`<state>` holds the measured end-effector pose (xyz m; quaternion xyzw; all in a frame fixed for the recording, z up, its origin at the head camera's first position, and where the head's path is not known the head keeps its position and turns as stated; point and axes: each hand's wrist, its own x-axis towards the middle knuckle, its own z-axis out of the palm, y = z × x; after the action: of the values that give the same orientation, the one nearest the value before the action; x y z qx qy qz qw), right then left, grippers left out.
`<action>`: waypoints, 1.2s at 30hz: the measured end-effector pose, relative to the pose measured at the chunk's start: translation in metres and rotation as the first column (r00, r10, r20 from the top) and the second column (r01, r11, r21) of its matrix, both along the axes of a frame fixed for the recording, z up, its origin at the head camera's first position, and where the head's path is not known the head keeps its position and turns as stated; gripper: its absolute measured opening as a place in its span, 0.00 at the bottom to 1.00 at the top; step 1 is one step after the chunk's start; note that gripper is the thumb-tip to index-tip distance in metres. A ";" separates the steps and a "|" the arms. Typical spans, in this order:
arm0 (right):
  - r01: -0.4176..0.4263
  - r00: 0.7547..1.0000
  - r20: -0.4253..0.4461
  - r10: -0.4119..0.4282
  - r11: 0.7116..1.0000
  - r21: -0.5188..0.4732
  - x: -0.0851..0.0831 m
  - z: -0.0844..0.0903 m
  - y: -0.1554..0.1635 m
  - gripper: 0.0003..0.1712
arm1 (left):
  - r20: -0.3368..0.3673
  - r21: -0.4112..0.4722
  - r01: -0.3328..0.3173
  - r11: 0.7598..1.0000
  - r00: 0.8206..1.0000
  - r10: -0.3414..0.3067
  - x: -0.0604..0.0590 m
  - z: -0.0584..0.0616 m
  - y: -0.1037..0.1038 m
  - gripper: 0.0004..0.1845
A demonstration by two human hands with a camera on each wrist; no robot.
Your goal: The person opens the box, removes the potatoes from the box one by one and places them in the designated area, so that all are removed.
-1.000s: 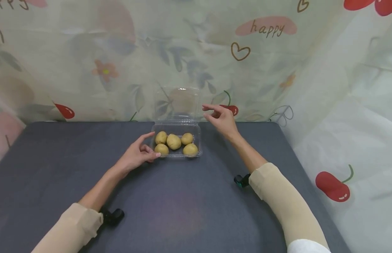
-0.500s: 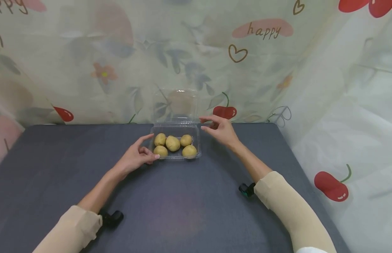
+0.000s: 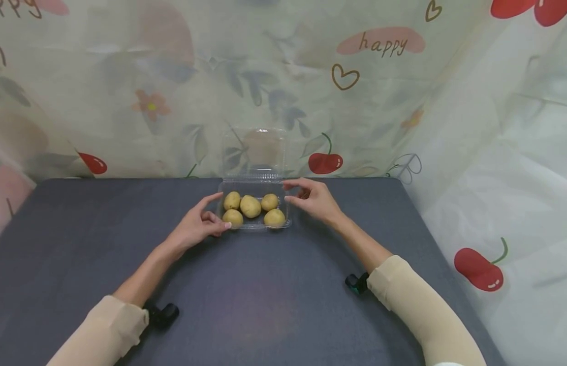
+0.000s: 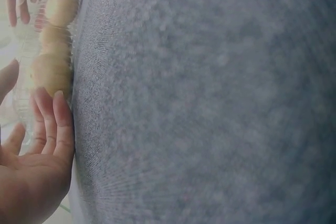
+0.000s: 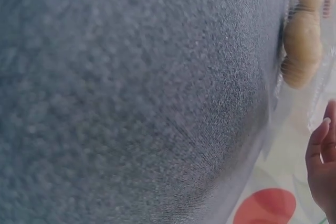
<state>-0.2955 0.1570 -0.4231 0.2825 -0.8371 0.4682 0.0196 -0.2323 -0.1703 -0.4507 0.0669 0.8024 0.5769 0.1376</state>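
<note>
On the table lies a clear plastic clamshell container [image 3: 256, 227] with several yellow potatoes [image 3: 250, 207] inside. Its transparent lid [image 3: 262, 129] stands raised at the back. My left hand [image 3: 195, 224] rests against the container's left side, index finger by the rim and thumb at the near left corner. In the left wrist view, the fingers [image 4: 52, 129] look extended against the wall beside a potato [image 4: 52, 72]. At the right side, the thumb and index finger of my right hand [image 3: 316, 199] are spread at the rim; exact contact there is hard to tell.
The dark grey tabletop [image 3: 260, 305] ends just behind the container, where a printed curtain [image 3: 174, 76] hangs. Another light sheet [image 3: 516, 178] hangs at the right. Black wrist cameras [image 3: 164, 315] sit on both forearms.
My right hand has come down from beside the raised lid to the container's right rim. The left hand and the potatoes stay where they were; the view shifted slightly.
</note>
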 end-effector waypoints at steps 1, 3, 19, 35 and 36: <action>-0.001 1.000 0.002 0.001 1.000 0.005 0.001 0.000 0.000 0.20 | -0.002 0.001 0.001 1.000 1.000 -0.001 0.000 0.000 0.000 0.46; -0.010 1.000 0.005 0.010 1.000 0.019 0.002 -0.001 0.000 0.19 | -0.005 0.002 0.004 1.000 1.000 -0.004 -0.001 0.001 0.000 0.46; -0.126 0.992 0.045 0.120 0.977 0.174 0.009 -0.005 -0.001 0.18 | -0.002 0.002 0.005 1.000 1.000 -0.005 0.000 0.003 0.000 0.47; -0.136 0.990 0.086 0.112 0.916 0.377 0.008 0.006 -0.015 0.18 | -0.003 -0.007 0.012 1.000 1.000 -0.012 0.003 0.003 0.001 0.46; -0.134 0.990 0.086 0.109 0.908 0.397 0.008 0.008 -0.016 0.18 | -0.004 -0.006 0.011 1.000 1.000 -0.011 0.003 0.003 0.001 0.46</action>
<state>-0.2879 0.1409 -0.4152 0.3173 -0.8963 0.2950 -0.0940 -0.2292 -0.1694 -0.4481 0.0720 0.8039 0.5737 0.1392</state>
